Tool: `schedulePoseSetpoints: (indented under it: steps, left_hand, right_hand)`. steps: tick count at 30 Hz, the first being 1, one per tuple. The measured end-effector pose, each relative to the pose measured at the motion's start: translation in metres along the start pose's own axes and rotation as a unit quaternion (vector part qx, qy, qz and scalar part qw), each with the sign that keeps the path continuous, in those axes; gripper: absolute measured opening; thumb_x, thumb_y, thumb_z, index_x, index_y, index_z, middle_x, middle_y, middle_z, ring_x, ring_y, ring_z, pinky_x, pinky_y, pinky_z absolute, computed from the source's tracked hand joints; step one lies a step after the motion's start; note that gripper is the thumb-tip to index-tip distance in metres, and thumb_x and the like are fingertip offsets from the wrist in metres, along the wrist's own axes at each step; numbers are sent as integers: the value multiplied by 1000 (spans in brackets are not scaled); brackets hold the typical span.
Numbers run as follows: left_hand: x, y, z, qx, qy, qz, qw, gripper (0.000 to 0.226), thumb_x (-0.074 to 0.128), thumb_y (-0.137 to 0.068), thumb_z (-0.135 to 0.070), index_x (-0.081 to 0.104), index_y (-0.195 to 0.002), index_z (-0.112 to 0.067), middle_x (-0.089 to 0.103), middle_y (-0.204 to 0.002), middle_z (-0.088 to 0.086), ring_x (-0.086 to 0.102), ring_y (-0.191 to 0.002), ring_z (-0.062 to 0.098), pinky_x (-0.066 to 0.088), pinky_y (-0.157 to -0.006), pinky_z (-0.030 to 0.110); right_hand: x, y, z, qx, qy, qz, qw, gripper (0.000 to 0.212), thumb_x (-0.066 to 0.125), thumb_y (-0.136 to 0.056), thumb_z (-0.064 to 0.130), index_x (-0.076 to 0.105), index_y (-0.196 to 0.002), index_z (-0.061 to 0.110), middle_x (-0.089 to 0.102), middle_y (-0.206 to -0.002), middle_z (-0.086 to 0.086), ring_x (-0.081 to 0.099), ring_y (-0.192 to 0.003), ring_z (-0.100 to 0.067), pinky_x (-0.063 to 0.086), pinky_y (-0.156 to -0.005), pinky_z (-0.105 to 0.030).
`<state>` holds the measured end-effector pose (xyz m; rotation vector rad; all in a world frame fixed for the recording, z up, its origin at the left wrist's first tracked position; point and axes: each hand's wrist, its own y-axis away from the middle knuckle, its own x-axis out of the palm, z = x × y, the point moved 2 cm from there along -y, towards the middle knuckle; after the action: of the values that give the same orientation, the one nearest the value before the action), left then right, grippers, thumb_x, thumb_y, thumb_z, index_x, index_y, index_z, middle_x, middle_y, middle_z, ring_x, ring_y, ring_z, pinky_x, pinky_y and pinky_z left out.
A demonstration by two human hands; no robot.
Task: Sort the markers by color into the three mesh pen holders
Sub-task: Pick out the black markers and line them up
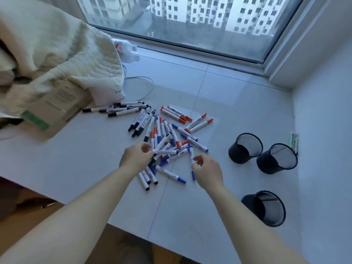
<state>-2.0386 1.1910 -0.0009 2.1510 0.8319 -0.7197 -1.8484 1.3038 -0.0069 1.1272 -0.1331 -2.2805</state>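
Your left hand (137, 155) pinches one marker (165, 151) at its end, lying level. Your right hand (206, 169) grips a blue-capped marker (192, 162) upright. Marker pile (162, 134) just beyond your fingertips; three mesh holders (245, 148) stand well right.

Two bare forearms, no sleeves visible, hands seemingly without rings
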Motion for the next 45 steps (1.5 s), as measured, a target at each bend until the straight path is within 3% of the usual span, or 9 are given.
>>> schedulePoseSetpoints:
  steps: [6,10,17,25,28,32,39,45]
  left_hand:
    - [-69,-72,51,12,-40,30,999,22,56,-87,-28,60,-108,-23,61,-102,-5,56,-93,17,45,-75,27]
    - [-107,-123,77,17,-62,53,997,26,55,-88,-29,60,-112,-22,60,-104,-4,56,-96,18,47,-77,29]
    - [-136,-202,103,11,-92,56,994,27,52,-89,-29,58,-114,-22,61,-113,-2,55,-96,19,44,-79,28]
    - [-133,-271,103,94,-110,-27,989,25,52,-89,-29,61,-110,-19,56,-118,4,51,-111,24,42,-86,33]
    - [-127,-289,103,133,-129,-41,982,23,52,-89,-29,62,-108,-20,56,-115,7,45,-113,28,39,-88,35]
    - [-120,-303,107,141,-165,-84,972,27,56,-87,-37,60,-108,-21,50,-114,11,40,-114,32,36,-94,40]
    - [-95,-299,113,161,-208,-16,965,54,53,-81,-59,46,-123,-26,38,-120,7,35,-119,28,32,-96,40]
    - [-71,-297,105,176,-179,-34,967,56,50,-84,-56,40,-129,-23,38,-120,8,35,-117,26,32,-94,40]
  right_hand:
    - [64,-23,66,21,5,-2,1000,19,50,-85,14,61,-101,13,62,-96,-4,55,-82,-20,42,-67,-28]
    - [104,-46,103,31,35,12,999,22,48,-87,16,58,-107,14,61,-101,-4,55,-86,-19,46,-72,-32]
    - [151,-93,136,26,72,19,997,25,44,-90,12,57,-111,16,60,-107,-3,53,-88,-17,46,-72,-31]
    - [182,-156,153,20,98,-17,995,29,42,-91,12,54,-116,16,53,-117,-4,52,-100,-21,49,-78,-37]
    - [191,-172,154,28,115,-74,990,32,42,-90,11,51,-122,10,48,-123,-9,44,-111,-24,40,-87,-32]
    - [199,-185,156,109,158,-102,976,44,44,-89,21,37,-130,7,36,-132,-16,34,-117,-32,35,-95,-39]
    - [214,-198,158,161,189,-83,965,63,37,-93,48,22,-142,12,24,-143,-17,28,-126,-36,34,-100,-42]
    - [230,-210,163,163,183,-75,967,66,32,-94,48,8,-147,16,18,-145,-18,29,-126,-37,35,-100,-42]
